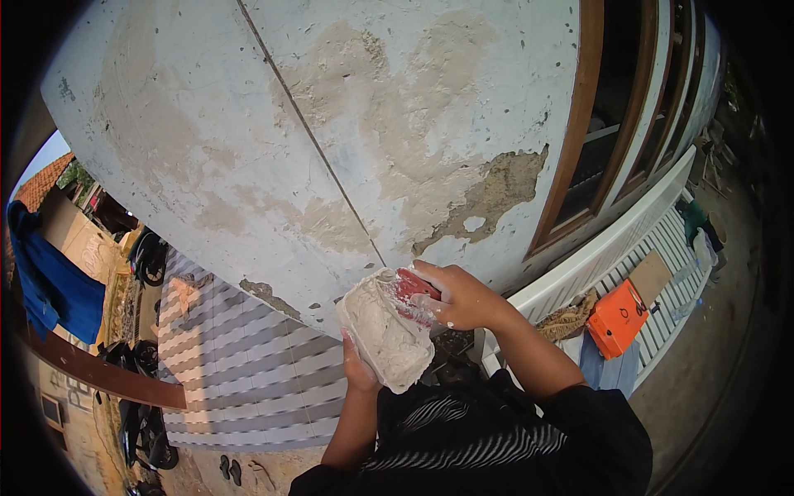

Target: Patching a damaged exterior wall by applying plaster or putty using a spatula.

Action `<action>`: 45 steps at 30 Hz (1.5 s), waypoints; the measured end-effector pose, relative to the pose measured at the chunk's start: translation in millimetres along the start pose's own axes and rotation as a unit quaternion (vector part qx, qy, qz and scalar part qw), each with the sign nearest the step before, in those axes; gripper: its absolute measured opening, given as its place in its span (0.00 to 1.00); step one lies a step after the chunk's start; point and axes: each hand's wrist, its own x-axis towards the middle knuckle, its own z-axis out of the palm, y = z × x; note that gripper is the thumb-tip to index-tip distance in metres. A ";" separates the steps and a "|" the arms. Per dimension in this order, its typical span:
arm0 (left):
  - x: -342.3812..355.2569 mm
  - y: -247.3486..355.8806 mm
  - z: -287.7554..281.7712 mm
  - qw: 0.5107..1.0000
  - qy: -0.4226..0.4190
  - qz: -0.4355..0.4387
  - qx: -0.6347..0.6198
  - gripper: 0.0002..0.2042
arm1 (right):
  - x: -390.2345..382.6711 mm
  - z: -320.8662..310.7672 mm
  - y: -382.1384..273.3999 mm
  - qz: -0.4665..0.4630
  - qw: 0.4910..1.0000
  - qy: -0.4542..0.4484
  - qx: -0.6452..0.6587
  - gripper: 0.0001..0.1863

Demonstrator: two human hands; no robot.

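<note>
My left hand [359, 365] grips the side of a pale, putty-smeared tub [404, 385] in front of my chest. Thick off-white putty [376, 322] fills it. In my right hand [467, 299] is a red putty scraper [415, 288], its fingers closed round it over the tub's right rim. The scraper's far edge is coated in putty, so its outline is partly hidden. White smears cover the right fingers. Just beyond the tub rises a pale wall [190, 99] with beige filled patches [430, 116] and a rough bare patch [504, 194].
A dark line [310, 132] runs along the wall to near the tub. At right, below brown-framed windows [571, 124], a white slatted bench [662, 322] holds an orange box [616, 321]. Striped tiled floor [248, 364] lies left; a blue cloth [54, 277] hangs farther left.
</note>
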 end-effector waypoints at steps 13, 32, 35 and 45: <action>7.8 2.0 -0.6 0.982 -0.049 0.161 0.090 0.34 | -3.1 -2.0 9.5 0.039 0.995 0.005 0.096 0.20; 18.1 -5.5 -18.2 0.981 -0.101 0.158 0.058 0.35 | 3.8 28.4 22.3 -0.012 0.956 0.022 0.292 0.24; 20.7 -6.1 -14.0 0.983 -0.079 0.147 0.076 0.35 | 3.4 29.2 24.2 -0.017 0.955 0.015 0.295 0.25; 22.4 -9.9 -16.2 0.984 -0.057 0.143 0.088 0.43 | -6.7 25.4 33.8 0.055 0.890 -0.009 0.453 0.30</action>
